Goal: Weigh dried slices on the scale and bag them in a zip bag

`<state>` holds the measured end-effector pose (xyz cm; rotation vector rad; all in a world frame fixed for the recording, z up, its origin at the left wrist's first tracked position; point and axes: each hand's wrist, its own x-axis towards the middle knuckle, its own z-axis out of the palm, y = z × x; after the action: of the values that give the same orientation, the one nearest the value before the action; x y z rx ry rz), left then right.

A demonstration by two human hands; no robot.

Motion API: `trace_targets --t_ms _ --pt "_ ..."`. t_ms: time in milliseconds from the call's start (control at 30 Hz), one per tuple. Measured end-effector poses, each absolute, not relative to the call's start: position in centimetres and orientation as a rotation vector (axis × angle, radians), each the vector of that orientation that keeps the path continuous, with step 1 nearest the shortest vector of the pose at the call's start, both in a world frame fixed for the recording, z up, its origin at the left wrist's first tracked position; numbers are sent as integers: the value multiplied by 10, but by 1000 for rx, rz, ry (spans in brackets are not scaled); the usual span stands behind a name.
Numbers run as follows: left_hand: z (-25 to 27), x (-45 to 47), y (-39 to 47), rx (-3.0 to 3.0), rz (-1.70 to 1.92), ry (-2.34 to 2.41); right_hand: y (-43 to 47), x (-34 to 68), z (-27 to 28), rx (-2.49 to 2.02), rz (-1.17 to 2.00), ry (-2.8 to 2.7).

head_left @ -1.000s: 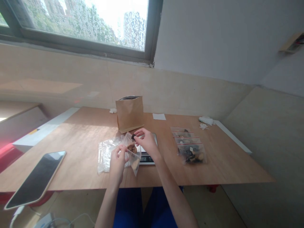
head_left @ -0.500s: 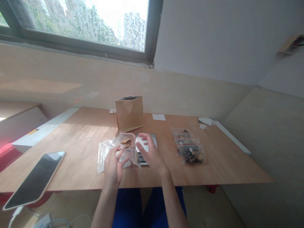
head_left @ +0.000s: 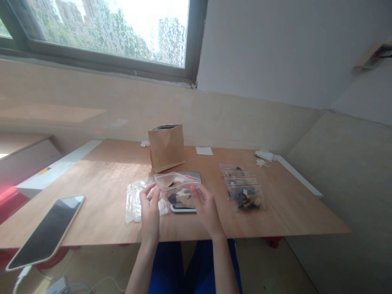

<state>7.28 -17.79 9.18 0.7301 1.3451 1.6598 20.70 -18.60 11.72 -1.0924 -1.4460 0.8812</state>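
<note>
A clear zip-top bag with a red line along its top hangs between my hands, holding dark and pale pieces. At its left edge, the fingers of my left hand are closed on it. My right hand pinches the upper right corner between thumb and fingers. Behind the bag lies a flat scale with a metal top, partly covered from view. Brown dried pieces show through the bag's upper left; the clear container seen there earlier is mostly hidden. Crumpled clear plastic bags lie beside my left hand.
A brown paper pouch stands open at the back. Several filled zip bags overlap on the right. A phone with a cable sits at the left edge. White paper and crumpled tissues lie along the back.
My spread hands have closed on the zip-top bag and raised it upright, stretched between them. My left hand moved slightly right; my right hand came lower. The bag now covers much of the scale.
</note>
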Motion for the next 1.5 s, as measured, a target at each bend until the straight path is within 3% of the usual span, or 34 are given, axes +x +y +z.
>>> trace_targets --t_ms 200,600,867,1267,1500 --pt "92 64 -174 1010 1459 1184 -191 220 104 -1055 994 -1352" --pt "85 69 -184 890 1659 1060 -194 225 101 -1102 856 -1341" --pt "95 67 -185 1135 1416 1113 -196 220 96 -1155 804 -1255" --pt "94 77 -183 1042 1692 1346 -194 218 92 -1172 762 -989" --pt "95 76 -181 1070 1579 1266 -193 226 93 -1179 793 -994"
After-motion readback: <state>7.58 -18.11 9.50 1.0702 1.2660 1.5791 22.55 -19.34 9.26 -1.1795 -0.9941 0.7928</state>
